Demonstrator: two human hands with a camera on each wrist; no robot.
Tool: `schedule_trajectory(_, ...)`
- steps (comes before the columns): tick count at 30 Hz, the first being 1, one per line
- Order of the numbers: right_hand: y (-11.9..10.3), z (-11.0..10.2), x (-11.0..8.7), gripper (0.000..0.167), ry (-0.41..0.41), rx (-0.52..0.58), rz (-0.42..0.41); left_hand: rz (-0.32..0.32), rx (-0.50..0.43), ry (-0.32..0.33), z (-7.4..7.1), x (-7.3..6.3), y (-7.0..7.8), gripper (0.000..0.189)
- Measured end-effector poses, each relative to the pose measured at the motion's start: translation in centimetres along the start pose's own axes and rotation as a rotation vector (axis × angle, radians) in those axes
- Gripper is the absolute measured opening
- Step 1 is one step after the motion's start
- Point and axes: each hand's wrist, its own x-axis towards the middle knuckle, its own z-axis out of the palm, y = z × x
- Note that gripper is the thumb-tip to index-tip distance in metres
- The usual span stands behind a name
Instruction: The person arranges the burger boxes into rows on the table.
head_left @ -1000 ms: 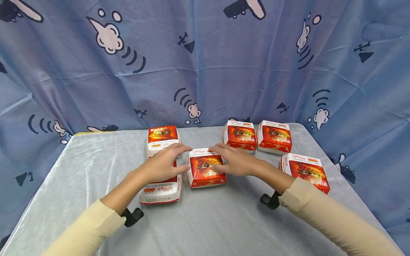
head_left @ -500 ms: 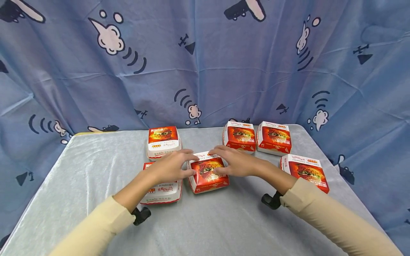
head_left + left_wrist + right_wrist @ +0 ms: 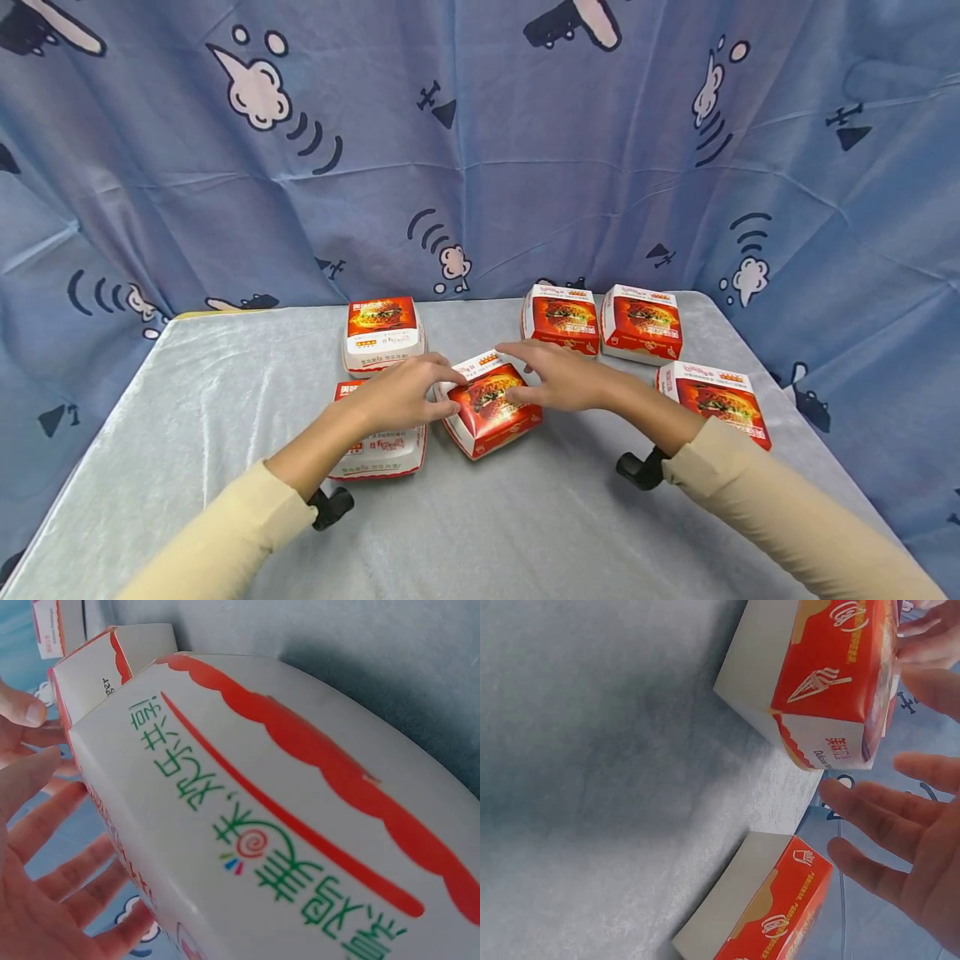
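Red and white, a burger box (image 3: 493,417) is set in the middle of the grey cloth (image 3: 525,533), askew to its neighbours, with one corner pointed toward the near edge. It is flanked by both hands. The left hand (image 3: 401,396) is held over the near left box (image 3: 382,454), its fingers spread and loosely bent toward the middle one. The right hand (image 3: 566,379) is held at the middle box's right side, its fingers likewise spread. Whether the card is touched by any fingertip cannot be told with certainty from these angles. Another box (image 3: 381,329) is placed behind the near left one. Far to the right, two boxes are stood side by side, the left one (image 3: 561,321) just beside the right one (image 3: 642,325); a further box (image 3: 720,404) is placed nearer, at the right. Everything is backed by a blue curtain (image 3: 480,108).
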Motion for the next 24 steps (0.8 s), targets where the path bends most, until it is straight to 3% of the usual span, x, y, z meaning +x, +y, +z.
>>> schedule_trajectory(13, 0.44, -0.12, -0.11, 0.058, -0.047, 0.004, 0.002, -0.01, -0.002, -0.001, -0.11, -0.51, 0.22, 0.031)
schedule_trajectory(20, 0.62, -0.15, -0.03, 0.053, -0.049, 0.015, -0.031, 0.063, 0.001, 0.031, 0.14, -0.36, 0.42, 0.025)
schedule_trajectory(24, 0.8, -0.17, 0.07, 0.049, -0.038, 0.018, -0.054, 0.061, -0.008, 0.044, 0.25, -0.15, 0.6, 0.03)
